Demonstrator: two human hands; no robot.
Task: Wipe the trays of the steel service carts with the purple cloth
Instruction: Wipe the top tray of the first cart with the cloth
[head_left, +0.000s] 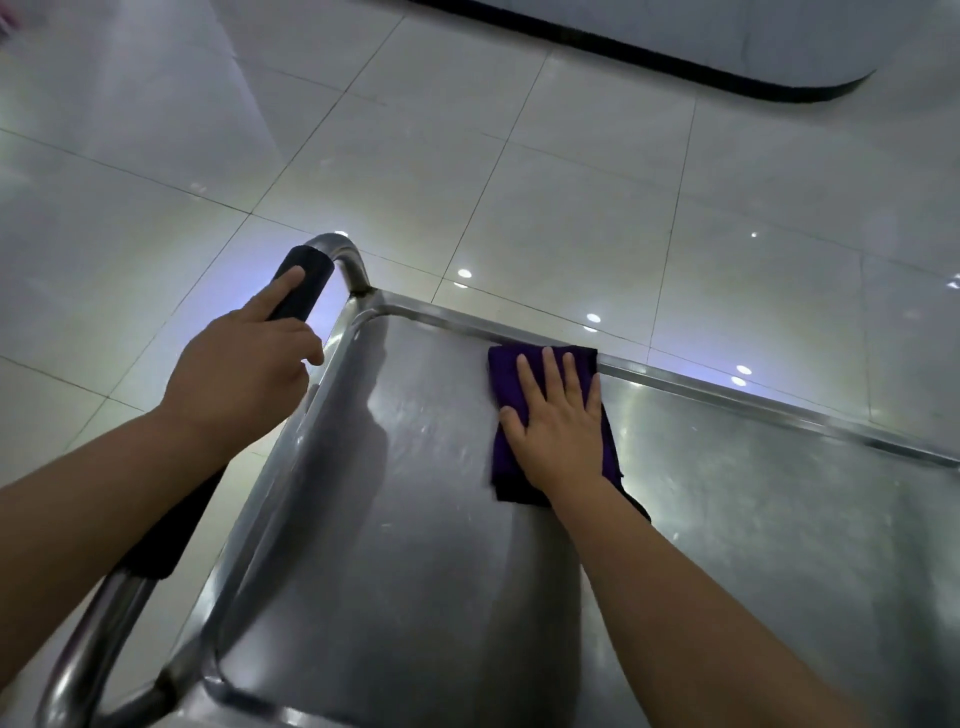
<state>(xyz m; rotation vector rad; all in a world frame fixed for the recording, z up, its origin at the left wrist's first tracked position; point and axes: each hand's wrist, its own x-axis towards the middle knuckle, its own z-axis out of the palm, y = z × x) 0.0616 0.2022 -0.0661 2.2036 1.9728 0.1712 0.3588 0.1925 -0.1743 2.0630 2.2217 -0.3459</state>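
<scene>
One cart (363, 291) is in view, with one steel tray (415, 519) and one handle (306, 275) wrapped in one black grip. One purple cloth (506, 374) lies on the tray. Two hands show: one left hand (244, 369), one right hand (558, 415). One dark-edged counter base (727, 57) crosses the tiled floor (467, 156).

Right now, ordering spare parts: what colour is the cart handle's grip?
Black grip, best in the head view.

The tray (701, 519) is brushed steel, smooth with a dull, streaky sheen. Its handle (343, 254) is shiny steel tube under a matt black sleeve (304, 283). The cloth (506, 371) is soft purple fabric; the floor tiles (571, 171) are glossy.
</scene>
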